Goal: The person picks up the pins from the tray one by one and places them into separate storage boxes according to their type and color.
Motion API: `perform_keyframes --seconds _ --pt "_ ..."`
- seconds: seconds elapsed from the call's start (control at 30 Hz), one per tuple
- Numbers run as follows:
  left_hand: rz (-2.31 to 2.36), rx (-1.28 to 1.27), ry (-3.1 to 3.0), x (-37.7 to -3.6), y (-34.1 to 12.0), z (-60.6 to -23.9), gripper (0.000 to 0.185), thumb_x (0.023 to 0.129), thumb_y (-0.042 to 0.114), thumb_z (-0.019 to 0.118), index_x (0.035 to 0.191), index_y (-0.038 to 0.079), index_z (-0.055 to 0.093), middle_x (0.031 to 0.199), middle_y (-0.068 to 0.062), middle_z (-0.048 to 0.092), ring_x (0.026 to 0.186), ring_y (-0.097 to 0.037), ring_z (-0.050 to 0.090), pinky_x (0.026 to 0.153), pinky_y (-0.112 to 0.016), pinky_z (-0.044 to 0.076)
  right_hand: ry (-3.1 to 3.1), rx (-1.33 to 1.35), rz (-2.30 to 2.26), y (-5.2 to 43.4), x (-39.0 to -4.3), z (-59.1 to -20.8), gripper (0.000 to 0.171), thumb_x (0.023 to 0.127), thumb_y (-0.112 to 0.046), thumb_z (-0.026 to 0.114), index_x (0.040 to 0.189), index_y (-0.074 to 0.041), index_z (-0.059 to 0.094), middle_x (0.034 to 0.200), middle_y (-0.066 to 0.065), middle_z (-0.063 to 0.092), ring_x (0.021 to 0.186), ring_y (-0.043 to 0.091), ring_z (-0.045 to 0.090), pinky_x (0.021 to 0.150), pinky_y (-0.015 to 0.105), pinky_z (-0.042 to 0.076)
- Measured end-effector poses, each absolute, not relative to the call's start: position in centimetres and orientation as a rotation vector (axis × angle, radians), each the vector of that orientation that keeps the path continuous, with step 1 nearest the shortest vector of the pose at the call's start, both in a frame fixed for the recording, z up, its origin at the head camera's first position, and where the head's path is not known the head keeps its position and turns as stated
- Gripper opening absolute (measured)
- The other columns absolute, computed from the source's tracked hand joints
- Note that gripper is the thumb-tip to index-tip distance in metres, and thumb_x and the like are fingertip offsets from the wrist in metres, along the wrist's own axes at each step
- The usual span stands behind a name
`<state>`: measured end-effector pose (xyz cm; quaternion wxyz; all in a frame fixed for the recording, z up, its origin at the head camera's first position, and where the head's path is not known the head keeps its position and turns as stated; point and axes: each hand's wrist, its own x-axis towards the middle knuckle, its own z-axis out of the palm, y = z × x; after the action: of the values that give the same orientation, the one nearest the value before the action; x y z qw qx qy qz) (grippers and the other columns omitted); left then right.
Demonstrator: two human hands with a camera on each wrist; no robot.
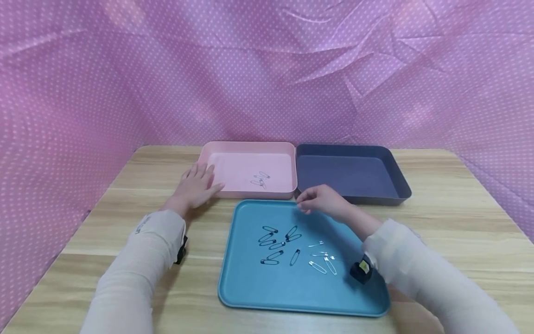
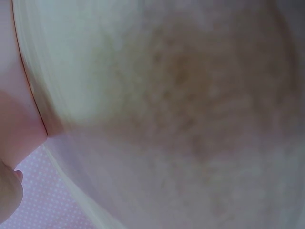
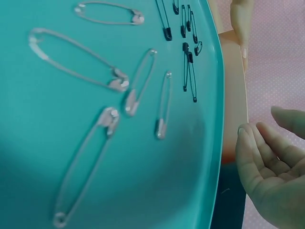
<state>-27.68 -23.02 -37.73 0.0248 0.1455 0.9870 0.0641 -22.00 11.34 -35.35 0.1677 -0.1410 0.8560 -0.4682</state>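
Observation:
My left hand (image 1: 193, 189) rests with spread, straight fingers on the left edge of the pink tray (image 1: 248, 195). Inside that tray lie several silver safety pins (image 1: 260, 178). Over the far edge of the blue tray (image 1: 267, 292) is my right hand (image 1: 324, 202), near the dark navy tray. Its fingers (image 3: 244, 143) are loosely bent, the thumb stands apart from them, and nothing shows between. On the blue tray, several black safety pins (image 1: 294, 257) are scattered left of centre, and several silver safety pins (image 1: 318, 267) lie to the right, beneath my right forearm.
The navy tray (image 1: 400, 200) stands at the back right, side by side with the pink one. All three trays sit on a light wooden table (image 1: 450, 204). A pink dotted cloth (image 1: 250, 83) hangs behind and at the sides.

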Motion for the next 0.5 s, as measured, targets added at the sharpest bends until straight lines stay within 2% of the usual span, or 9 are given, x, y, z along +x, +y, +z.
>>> perform_keyframes --seconds 0.5 --pt "0.225 0.451 3.056 -27.7 -23.0 -37.8 0.075 0.087 0.055 0.025 0.138 0.002 0.009 0.141 -0.022 0.003 0.126 -0.038 -0.004 0.099 -0.050 -0.001 2.363 -0.415 -1.283 13.6 -20.3 -36.3 0.021 0.079 -0.013 0.060 0.095 0.002 0.063 0.082 0.009 0.062 0.070 0.017 0.055 0.067 0.031 0.047"
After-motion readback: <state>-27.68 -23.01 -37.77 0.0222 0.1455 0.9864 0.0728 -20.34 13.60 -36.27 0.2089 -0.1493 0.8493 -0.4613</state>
